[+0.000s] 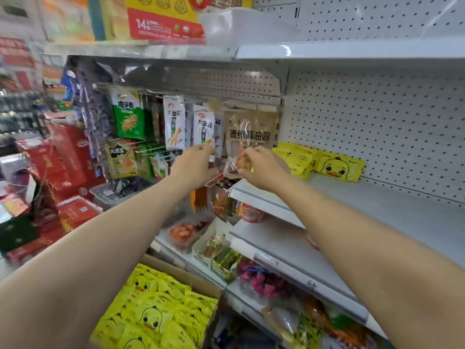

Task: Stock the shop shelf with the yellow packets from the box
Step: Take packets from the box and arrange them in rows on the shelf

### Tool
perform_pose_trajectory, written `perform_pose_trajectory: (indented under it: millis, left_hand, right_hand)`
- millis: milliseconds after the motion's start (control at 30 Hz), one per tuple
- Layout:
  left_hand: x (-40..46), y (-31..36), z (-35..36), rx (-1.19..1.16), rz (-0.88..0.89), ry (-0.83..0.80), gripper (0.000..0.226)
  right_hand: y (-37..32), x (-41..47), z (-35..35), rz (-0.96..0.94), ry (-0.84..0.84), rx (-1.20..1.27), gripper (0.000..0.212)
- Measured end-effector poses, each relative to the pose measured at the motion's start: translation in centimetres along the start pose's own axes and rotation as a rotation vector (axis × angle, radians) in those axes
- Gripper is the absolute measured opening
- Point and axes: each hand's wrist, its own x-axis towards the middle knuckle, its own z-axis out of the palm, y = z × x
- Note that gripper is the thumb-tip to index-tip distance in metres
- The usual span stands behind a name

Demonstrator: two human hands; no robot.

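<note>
Many yellow duck-print packets [156, 316] fill an open cardboard box [201, 283] low in the middle. Two stacks of the same yellow packets [337, 167] lie at the back of the white shelf [377, 207] on the right. Both my arms reach forward to a hanging clear-and-brown snack bag [249, 132] left of that shelf. My left hand [193, 167] has its fingers curled at the bag's left edge. My right hand [264, 167] pinches the bag's lower right side. Neither hand holds a yellow packet.
Hooks with hanging snack packs [173, 122] crowd the pegboard behind my hands. Red gift boxes [68, 157] are stacked at left. Lower shelves [289, 255] carry mixed snack bags [264, 283]. An upper shelf edge [352, 50] runs overhead.
</note>
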Motion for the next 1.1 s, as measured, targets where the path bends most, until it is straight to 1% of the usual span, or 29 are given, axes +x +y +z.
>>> perform_pose_trajectory:
  millis: [133,233,333,467,600,667,733,800,833,967,1100]
  left_hand:
    - [-1.1,-5.8,0.1,0.012,-0.065,0.0,0.048]
    - [-1.5,-10.5,1.2,0.028,-0.107,-0.02,0.046]
    - [-1.5,-15.5,3.3,0.02,-0.139,-0.08,0.048]
    - [-1.2,-22.9,7.7,0.018,-0.153,-0.171,0.047]
    - [-1.5,-29.7,13.2,0.005,-0.168,-0.305,0.046]
    - [-2.2,-31.8,15.7,-0.026,-0.171,-0.335,0.044]
    - [-3.1,-34.3,18.9,-0.071,-0.179,-0.423,0.043]
    - [-4.8,-36.2,22.3,-0.101,-0.207,-0.511,0.04]
    - [-5.7,-36.9,23.9,-0.115,-0.215,-0.547,0.039]
    - [-9.9,-39.6,31.0,-0.136,-0.216,-0.715,0.046]
    - [-14.9,-40.9,37.1,-0.206,-0.294,-0.868,0.048]
  right_hand:
    - [-5.0,2.5,2.9,-0.067,-0.065,0.048,0.046]
    - [-8.5,4.9,5.9,-0.123,-0.114,0.033,0.048]
    - [-11.9,7.6,10.0,-0.138,-0.171,0.026,0.049]
    - [-16.3,10.5,17.0,-0.104,-0.259,0.075,0.047]
    - [-19.8,11.8,25.6,-0.028,-0.41,0.116,0.048]
    - [-20.5,11.3,28.8,0.0,-0.452,0.139,0.045]
    - [-21.6,10.9,32.8,0.058,-0.505,0.156,0.045]
    - [-22.3,9.6,36.4,0.113,-0.576,0.184,0.05]
    - [-22.5,8.9,38.2,0.149,-0.622,0.192,0.051]
    - [-22.8,5.2,45.1,0.249,-0.824,0.246,0.046]
    - [-22.8,0.3,51.0,0.32,-0.978,0.227,0.05]
